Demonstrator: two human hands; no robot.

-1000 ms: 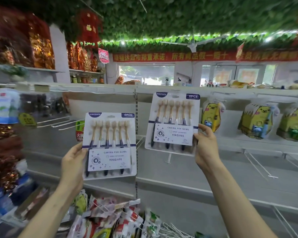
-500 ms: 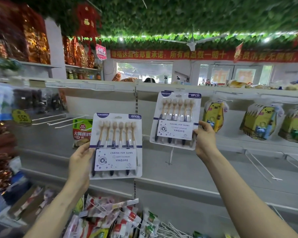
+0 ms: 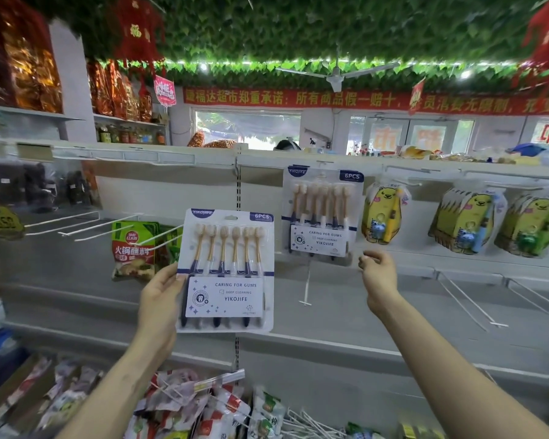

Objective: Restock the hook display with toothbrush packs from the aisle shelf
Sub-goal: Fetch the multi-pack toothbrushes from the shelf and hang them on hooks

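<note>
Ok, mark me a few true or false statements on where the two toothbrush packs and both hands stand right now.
1. The left hand holds a toothbrush pack by its left edge. True.
2. The right hand grips the hanging pack. False: it is below and to the right of it, holding nothing.
3. The hanging pack is left of the yellow bear packs. True.
4. Both packs hang on the display. False: only one hangs; the left hand holds the other.

Two white six-brush toothbrush packs: one hanging upright on its hook, another lower left.
</note>
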